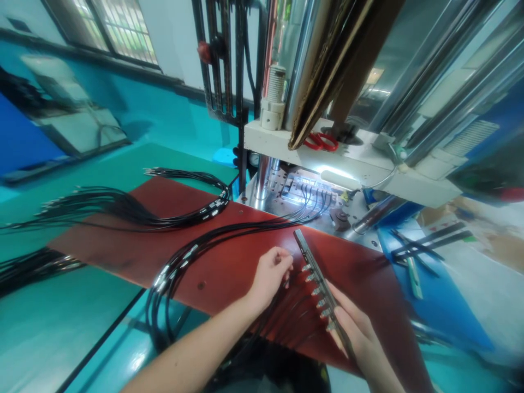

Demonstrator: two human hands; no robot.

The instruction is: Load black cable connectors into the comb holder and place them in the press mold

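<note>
A long dark fixture bar [317, 275] lies slanted on the red mat [229, 262] that covers the table [49, 327]. The bar works like a holder: along its left edge several small metal connectors [316, 292] sit in a row, each with a thin black cable [295, 314] that runs down toward the person. The right hand [358, 333] is at the near end of the bar, its fingers [339, 322] closed around it from below. The left hand [270, 275] is just left of the bar, its fingers [284, 256] pinched together on what seems one cable end; the tip itself is too small to tell. Farther left, a bundle of black cables [180, 262] crosses the mat, and another bundle [123, 210] lies behind it. On the white machine ledge [356, 164], red scissors [321, 142] rest.
</note>
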